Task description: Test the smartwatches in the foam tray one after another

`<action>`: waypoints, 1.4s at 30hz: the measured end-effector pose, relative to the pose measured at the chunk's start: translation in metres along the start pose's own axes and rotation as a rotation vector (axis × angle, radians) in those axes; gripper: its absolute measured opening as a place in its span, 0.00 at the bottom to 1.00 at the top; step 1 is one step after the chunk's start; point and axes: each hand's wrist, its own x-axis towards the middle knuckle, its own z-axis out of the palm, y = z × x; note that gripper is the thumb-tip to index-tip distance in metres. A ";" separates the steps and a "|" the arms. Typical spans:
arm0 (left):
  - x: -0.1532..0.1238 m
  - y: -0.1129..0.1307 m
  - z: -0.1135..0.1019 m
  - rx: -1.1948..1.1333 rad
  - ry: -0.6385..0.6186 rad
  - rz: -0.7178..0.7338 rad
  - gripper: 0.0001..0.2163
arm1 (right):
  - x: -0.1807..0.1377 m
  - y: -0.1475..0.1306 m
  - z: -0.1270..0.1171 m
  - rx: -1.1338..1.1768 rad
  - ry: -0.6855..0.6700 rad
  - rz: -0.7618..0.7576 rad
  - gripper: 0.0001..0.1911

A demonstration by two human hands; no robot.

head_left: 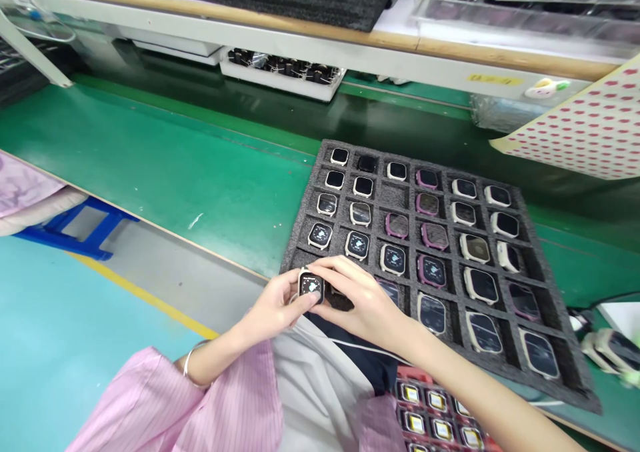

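Note:
Between my two hands is a smartwatch body (311,285) without a strap, its screen lit with a dial. My left hand (280,303) grips it from the left, the thumb lying on the lower part of the screen. From the right, my right hand (353,295) closes its fingers on the top and side of the same watch. A thin white cable (340,340) runs below my hands. Just beyond them lies a dark grey foam tray (397,197) with many strapless watches in its compartments, some cream, some purple, several with lit screens.
A green bench top (200,165) carries the tray. Above it runs a shelf (280,29) with black foam and clear plastic trays. A red tray (435,412) of small framed parts sits near my lap. More watches (613,349) lie at right. A blue stool (85,229) stands left.

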 end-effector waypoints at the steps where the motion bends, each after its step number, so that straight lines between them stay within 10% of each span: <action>1: 0.000 0.000 0.000 -0.005 -0.001 0.000 0.15 | 0.000 0.000 0.000 0.001 0.002 -0.001 0.17; 16: -0.006 -0.008 -0.003 0.041 -0.020 0.009 0.18 | 0.003 0.002 -0.006 0.070 -0.005 0.024 0.17; 22: -0.029 -0.005 -0.011 0.136 -0.319 -0.111 0.16 | 0.012 0.009 0.003 0.025 0.115 0.146 0.19; 27: -0.031 0.001 -0.004 0.182 -0.594 -0.190 0.13 | 0.014 0.002 0.001 -0.299 -0.076 0.102 0.21; 42: 0.001 0.012 0.006 -0.096 -0.122 -0.040 0.17 | -0.015 0.006 -0.026 -0.488 -0.154 0.245 0.14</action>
